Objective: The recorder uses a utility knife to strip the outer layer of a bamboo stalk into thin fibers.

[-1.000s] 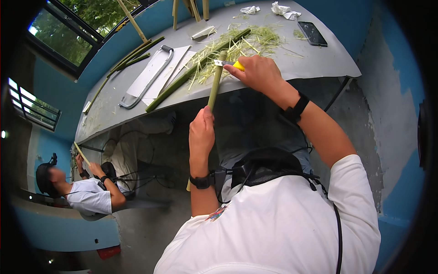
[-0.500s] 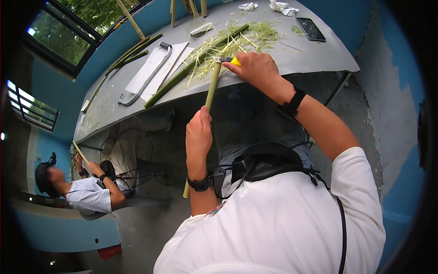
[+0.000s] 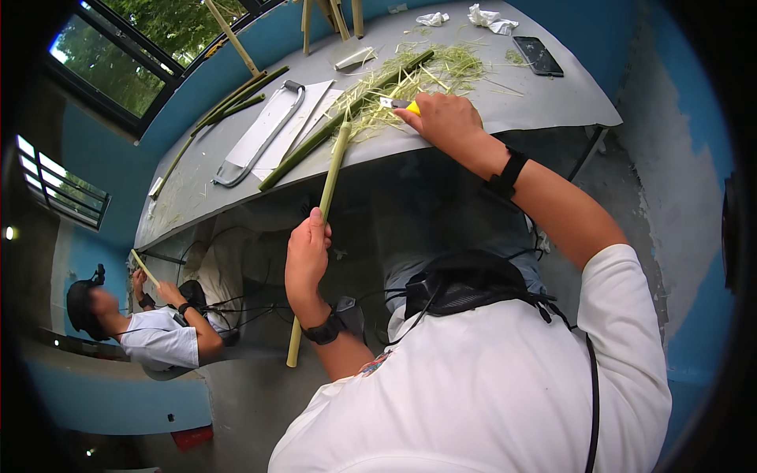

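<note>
My left hand (image 3: 308, 256) is closed round the middle of a pale green bamboo stick (image 3: 337, 165). The stick slants up to the table's front edge, and its lower end sticks out below my wrist. My right hand (image 3: 445, 118) grips a yellow-handled utility knife (image 3: 410, 106), its metal tip pointing left. Knife and stick are apart, the tip a little to the right of the stick's upper end. A thicker dark green bamboo length (image 3: 315, 140) lies across the table behind the stick. Thin pale shavings (image 3: 453, 67) are heaped over its far end and around it.
On the grey table (image 3: 544, 102) lie a hacksaw (image 3: 272, 130) on white sheets, a black phone (image 3: 538, 57) and crumpled tissues (image 3: 493, 19). More bamboo pieces (image 3: 236, 102) rest at the far left. Another person (image 3: 162, 331) sits at the left, holding a stick.
The stick's top has swung left, away from the knife, and my left hand has shifted left and down. The knife, earlier touching the stick's upper end, is now clear of it.
</note>
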A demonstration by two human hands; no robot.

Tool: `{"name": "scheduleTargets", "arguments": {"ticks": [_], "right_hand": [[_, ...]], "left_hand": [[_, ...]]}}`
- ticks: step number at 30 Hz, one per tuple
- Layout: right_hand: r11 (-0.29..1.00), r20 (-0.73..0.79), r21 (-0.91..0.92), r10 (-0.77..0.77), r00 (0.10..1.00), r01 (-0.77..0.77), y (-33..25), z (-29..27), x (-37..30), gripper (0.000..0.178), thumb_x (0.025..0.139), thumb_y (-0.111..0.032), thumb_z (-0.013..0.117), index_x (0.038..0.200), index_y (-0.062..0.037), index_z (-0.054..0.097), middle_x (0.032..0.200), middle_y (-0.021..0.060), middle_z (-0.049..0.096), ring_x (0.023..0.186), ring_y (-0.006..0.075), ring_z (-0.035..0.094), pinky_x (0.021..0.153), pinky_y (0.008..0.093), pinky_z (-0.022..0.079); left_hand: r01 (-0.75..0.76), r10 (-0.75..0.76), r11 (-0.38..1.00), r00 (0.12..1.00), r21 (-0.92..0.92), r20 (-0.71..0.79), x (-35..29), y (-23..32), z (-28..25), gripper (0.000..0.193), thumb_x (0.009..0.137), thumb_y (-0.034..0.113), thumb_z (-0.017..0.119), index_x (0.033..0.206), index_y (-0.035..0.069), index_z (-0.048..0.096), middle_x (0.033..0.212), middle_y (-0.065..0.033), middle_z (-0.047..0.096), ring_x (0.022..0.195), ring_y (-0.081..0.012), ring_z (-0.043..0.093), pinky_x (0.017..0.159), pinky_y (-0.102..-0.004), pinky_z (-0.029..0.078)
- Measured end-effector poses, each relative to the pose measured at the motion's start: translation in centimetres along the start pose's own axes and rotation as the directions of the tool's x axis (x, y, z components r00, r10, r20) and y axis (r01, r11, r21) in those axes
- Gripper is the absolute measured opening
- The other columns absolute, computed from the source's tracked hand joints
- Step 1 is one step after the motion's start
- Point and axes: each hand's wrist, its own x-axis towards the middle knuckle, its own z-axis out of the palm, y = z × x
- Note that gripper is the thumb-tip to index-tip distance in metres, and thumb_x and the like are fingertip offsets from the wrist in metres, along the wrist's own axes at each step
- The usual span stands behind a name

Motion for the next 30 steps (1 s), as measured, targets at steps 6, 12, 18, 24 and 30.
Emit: {"name": "scheduleTargets", "arguments": {"ticks": [6,12,18,24,30], "right_hand": [[1.000,-0.061,-0.003,-0.019,0.998,0.019,-0.2,-0.1,-0.2,0.066,0.109,-0.067,0.058,0.081,-0.0083,0.068,0.065,0.0146,0.070,0.061,0.0358,0.074,0.055,0.0470,0.060],[0.996,0.084,0.091,-0.024,0.996,0.016,-0.6,-1.9,0.4,0.075,0.108,-0.072,0.054,0.082,-0.0052,0.075,0.073,0.0181,0.074,0.068,0.0382,0.077,0.062,0.0491,0.062],[0.994,0.142,0.108,-0.005,0.990,-0.010,-0.4,-1.7,1.0,0.082,0.106,-0.077,0.053,0.081,-0.0038,0.080,0.073,0.0211,0.074,0.071,0.0419,0.076,0.066,0.0517,0.062],[0.992,0.123,0.125,-0.017,0.992,0.002,-0.4,-1.3,0.8,0.082,0.105,-0.078,0.053,0.078,-0.0044,0.078,0.073,0.0209,0.074,0.071,0.0432,0.075,0.067,0.0532,0.061],[0.992,0.113,0.124,-0.012,0.993,-0.002,-0.3,-0.8,1.2,0.083,0.105,-0.079,0.052,0.077,-0.0042,0.076,0.072,0.0212,0.073,0.070,0.0439,0.075,0.066,0.0529,0.061]], "left_hand": [[-0.113,0.113,0.994,0.994,0.004,0.003,2.3,1.2,1.9,0.065,0.120,0.055,0.043,0.090,0.000,0.062,0.071,-0.0095,0.057,0.067,-0.0208,0.057,0.066,-0.0391,0.048],[-0.267,0.277,0.956,0.958,0.124,-0.070,2.9,3.1,4.0,0.060,0.121,0.050,0.047,0.091,0.000,0.061,0.069,-0.0066,0.052,0.064,-0.0181,0.051,0.062,-0.0378,0.044],[-0.304,0.314,0.943,0.947,0.135,-0.063,3.9,3.8,5.7,0.057,0.122,0.046,0.045,0.094,-0.001,0.062,0.070,-0.0116,0.055,0.064,-0.0231,0.055,0.064,-0.0413,0.046],[-0.331,0.341,0.936,0.938,0.119,-0.071,3.8,3.9,5.7,0.056,0.122,0.046,0.045,0.097,-0.001,0.061,0.075,-0.0184,0.059,0.070,-0.0369,0.059,0.066,-0.0475,0.048],[-0.330,0.347,0.930,0.933,0.164,-0.091,3.3,4.7,6.2,0.053,0.121,0.044,0.045,0.097,0.000,0.061,0.079,-0.0278,0.063,0.079,-0.0559,0.060,0.068,-0.0575,0.047]]}}
